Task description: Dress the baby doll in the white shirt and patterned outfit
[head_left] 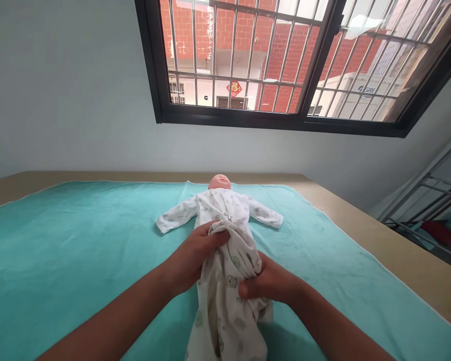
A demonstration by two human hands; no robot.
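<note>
A baby doll [220, 181] lies on its back on a teal blanket [75, 240], head toward the window. It wears a white printed sleepsuit [225, 210] with both sleeves spread out sideways. My left hand [193, 258] is closed on a bunch of the sleepsuit's cloth at the doll's waist. My right hand [268, 283] pinches the same cloth lower down, at the right side of the legs. The sleepsuit's leg part hangs loose toward me between my forearms.
The blanket covers a tan bed surface [398, 250] that runs up to a pale wall. A barred window [270, 60] is above. A metal bed frame [428, 205] stands at the far right, beyond the bed's edge.
</note>
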